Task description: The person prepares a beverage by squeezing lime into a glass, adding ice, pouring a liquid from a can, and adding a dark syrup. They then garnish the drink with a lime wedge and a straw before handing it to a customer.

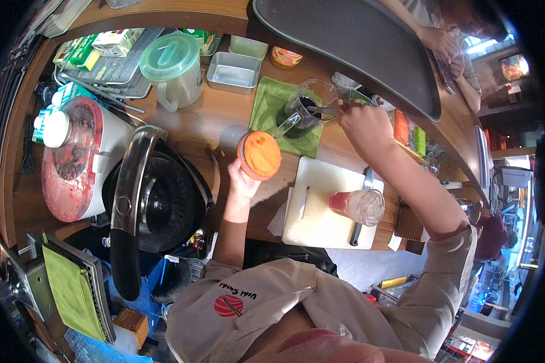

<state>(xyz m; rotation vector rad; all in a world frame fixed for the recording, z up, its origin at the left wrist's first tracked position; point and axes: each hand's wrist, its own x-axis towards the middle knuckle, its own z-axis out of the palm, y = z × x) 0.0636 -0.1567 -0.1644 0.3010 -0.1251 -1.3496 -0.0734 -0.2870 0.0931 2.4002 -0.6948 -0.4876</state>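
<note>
My left hand grips a round jar with an orange top; whether that is a lid or the contents, I cannot tell. Just behind it, a clear measuring jug with dark liquid stands on a folded green cloth. My right hand is closed on a metal utensil that reaches into the jug; its lower end is hidden. Closer to me, a plastic cup with ice and a red layer is above a white cutting board. A knife lies partly behind the cup.
To the left are a black appliance with a long handle and a red-stained machine. A lidded plastic pitcher and a metal pan stand behind. A large dark tray overhangs the back right. Another person's hands are beyond it.
</note>
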